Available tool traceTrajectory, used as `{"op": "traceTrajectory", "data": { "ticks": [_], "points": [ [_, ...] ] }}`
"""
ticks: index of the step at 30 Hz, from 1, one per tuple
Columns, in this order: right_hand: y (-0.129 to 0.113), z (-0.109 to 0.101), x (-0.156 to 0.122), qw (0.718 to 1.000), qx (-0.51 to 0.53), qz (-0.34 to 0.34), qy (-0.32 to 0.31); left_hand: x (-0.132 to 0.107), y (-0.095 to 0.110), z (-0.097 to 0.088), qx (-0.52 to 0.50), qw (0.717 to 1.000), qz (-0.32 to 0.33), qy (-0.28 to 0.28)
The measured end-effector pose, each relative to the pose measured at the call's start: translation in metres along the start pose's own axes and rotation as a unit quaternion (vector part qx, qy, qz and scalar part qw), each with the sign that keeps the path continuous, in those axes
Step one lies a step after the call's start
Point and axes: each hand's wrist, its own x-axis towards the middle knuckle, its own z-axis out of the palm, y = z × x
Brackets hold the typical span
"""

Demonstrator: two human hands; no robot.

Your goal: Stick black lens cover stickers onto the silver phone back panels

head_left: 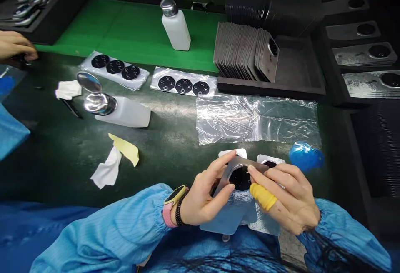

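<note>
My left hand [204,196] and my right hand [289,196] hold one thin grey metal plate [233,214] with a round black camera opening [240,178] near its top. The left fingers pinch the plate's left edge. The right thumb wears a yellow finger cot [262,196] and presses at the rim of the opening. Two similar white-edged plates [270,161] lie on the table just behind the held one.
A clear plastic sheet [256,118] lies ahead, a blue film scrap [304,158] to its right. A row of upright plates [245,52] fills a black tray. Two dispenser bottles [176,25] [121,112], strips of black discs [183,85], paper scraps [115,160]. Another person's hand [15,46] far left.
</note>
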Motion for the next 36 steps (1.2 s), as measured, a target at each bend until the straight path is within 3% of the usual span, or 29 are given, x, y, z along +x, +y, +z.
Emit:
{"op": "traceTrajectory", "data": {
  "ticks": [9,16,21,25,27,30,33,36],
  "points": [
    [0.005,0.002,0.003,0.997,-0.043,-0.062,0.018,-0.006,-0.006,-0.002,0.146,0.987,0.058,0.016],
    [0.005,0.007,0.006,0.994,-0.053,-0.089,0.045,-0.003,-0.010,-0.001,0.134,0.987,0.083,0.021],
    [0.002,0.011,0.003,0.997,-0.027,-0.053,0.046,0.000,-0.007,0.000,0.080,0.995,0.047,0.020],
    [0.002,0.011,-0.002,0.995,0.052,0.058,0.054,0.002,-0.004,-0.001,0.026,0.999,-0.017,0.020],
    [0.004,0.010,-0.004,0.978,0.121,0.146,0.082,0.002,-0.003,-0.003,0.030,0.999,-0.025,0.017],
    [0.008,0.010,-0.006,0.915,0.283,0.272,0.090,0.002,-0.001,-0.006,0.041,0.999,-0.014,0.014],
    [0.011,0.011,-0.005,0.858,0.412,0.307,0.026,0.003,0.000,-0.007,0.049,0.999,-0.001,0.012],
    [0.010,0.011,-0.002,0.855,0.431,0.290,0.006,0.003,0.001,-0.008,0.062,0.998,-0.001,0.011]
  ]
}}
